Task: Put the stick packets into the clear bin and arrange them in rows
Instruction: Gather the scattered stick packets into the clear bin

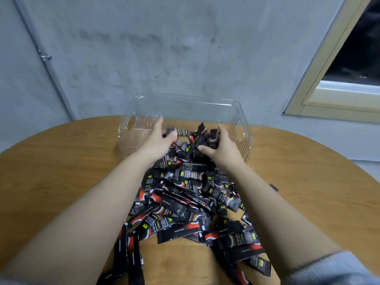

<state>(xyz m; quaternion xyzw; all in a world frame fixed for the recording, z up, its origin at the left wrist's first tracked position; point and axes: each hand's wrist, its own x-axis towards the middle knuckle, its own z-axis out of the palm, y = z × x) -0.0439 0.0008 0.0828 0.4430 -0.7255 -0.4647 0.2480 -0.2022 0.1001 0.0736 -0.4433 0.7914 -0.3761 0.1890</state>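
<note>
1. A round wooden table [61,161] stands against a grey wall [144,48]. A window frame [320,95] occupies the upper right corner of the view.
2. The clear bin [244,128] sits on the far part of the table, near the wall. It is upright, open at the top, with a cut-out handle in each end wall.
3. A large loose pile of stick packets [185,206] covers the table between the bin and the near edge. The packets are black with red and yellow-green markings and lie crossed in all directions, not in rows.
4. Both forearms reach forward over the pile, one on each side of it. A grey sleeve [329,270] is visible at the right arm, lower right.
5. The left hand [158,138] is at the bin's near side, fingers extended forward and slightly spread, thumb touching the gathered packets.
6. The right hand [222,145] faces it, fingers curled around a bunch of packets [205,132].
7. The bunch is held between the two hands at the bin's near wall. Whether it is already inside the bin cannot be told through the clear plastic.
</note>
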